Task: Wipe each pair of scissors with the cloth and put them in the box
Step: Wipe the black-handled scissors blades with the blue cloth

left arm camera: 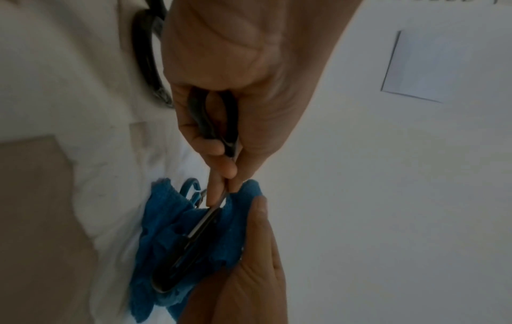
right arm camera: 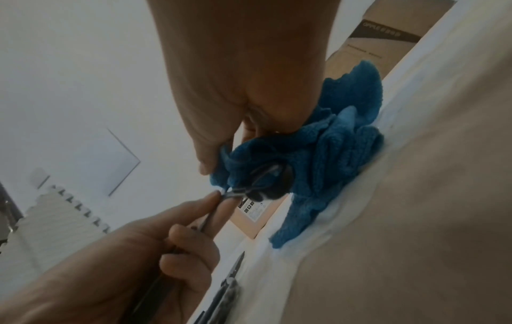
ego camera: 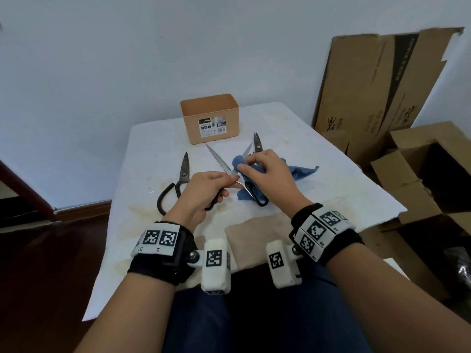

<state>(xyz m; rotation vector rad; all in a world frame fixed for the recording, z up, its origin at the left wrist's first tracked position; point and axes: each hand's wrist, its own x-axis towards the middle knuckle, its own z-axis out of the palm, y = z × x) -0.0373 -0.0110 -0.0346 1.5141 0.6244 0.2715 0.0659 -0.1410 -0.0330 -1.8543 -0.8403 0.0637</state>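
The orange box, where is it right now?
In the head view the box stands at the table's far edge by the wall, just beyond the open scissors.

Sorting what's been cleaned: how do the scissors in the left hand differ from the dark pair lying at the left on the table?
The held scissors have bright, open blades and are off the table in the left hand; the dark scissors are dull, closed and lie flat, untouched. The blue cloth wraps one held blade only. Both have black handles.

The head camera looks forward and down over both wrists at the table (ego camera: 318,174). Each wrist camera looks close along its palm toward the fingertips. All three share the blue cloth (ego camera: 238,163) between the fingers.
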